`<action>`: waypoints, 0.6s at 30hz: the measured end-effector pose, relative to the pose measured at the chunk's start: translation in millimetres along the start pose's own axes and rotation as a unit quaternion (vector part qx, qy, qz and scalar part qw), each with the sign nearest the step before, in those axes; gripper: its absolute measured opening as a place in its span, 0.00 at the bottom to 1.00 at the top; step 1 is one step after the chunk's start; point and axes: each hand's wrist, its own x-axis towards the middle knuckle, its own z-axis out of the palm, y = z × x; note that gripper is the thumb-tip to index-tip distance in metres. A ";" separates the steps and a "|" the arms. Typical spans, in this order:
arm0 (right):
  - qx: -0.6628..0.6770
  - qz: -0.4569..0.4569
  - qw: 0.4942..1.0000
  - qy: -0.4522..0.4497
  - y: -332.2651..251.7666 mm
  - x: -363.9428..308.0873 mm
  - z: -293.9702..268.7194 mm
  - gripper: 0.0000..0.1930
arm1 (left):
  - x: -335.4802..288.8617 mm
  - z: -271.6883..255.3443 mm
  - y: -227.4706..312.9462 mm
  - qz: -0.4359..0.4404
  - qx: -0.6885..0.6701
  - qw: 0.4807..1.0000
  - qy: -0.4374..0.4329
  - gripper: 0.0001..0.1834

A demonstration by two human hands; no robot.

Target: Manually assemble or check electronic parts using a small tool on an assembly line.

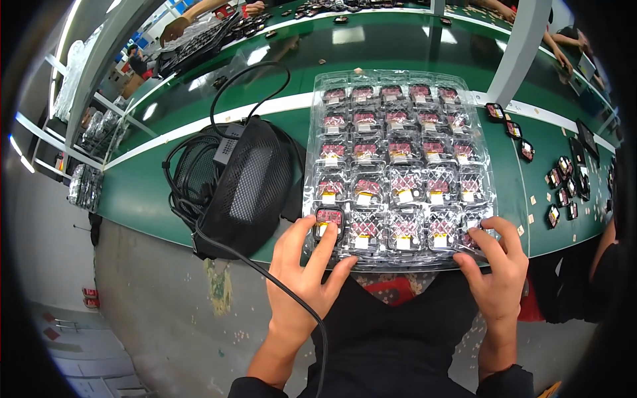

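A clear plastic tray (397,260) lies in front of me, its compartments holding rows of small square electronic modules with red circuit boards and white labels. In the near left corner, one black-framed module (330,216) shows a bare red board. My left hand (302,278) has its index and middle fingertips spread on that module, with the thumb by the tray's near edge. Over the near right corner compartment, my right hand (494,268) rests its slightly bent fingertips, thumb apart at the front rim. Crinkled clear film reflects light across much of the tray.
Left of the tray sits a black mesh bag (249,186) with coiled cables. A black cable (285,288) crosses in front of my left hand. Loose modules (563,166) lie on the green table at right. A grey post (521,56) stands beyond; other people's hands work across the bench.
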 end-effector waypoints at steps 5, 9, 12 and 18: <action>0.008 -0.015 1.000 0.005 4.3 3.3 -0.4 0.21 | 12.2 -5.6 -0.1 0.037 0.008 0.999 -0.004 0.24; -0.002 0.004 1.000 0.000 0.9 5.6 -3.9 0.20 | 12.8 -7.5 4.2 0.034 0.020 0.999 0.000 0.22; 0.002 -0.001 1.000 0.001 -0.5 7.5 -8.8 0.18 | 11.5 -13.7 8.9 0.033 0.016 0.999 -0.003 0.23; -0.014 -0.027 1.000 0.006 8.0 2.2 -11.4 0.23 | -2.4 -10.5 21.0 0.013 0.029 0.999 -0.041 0.32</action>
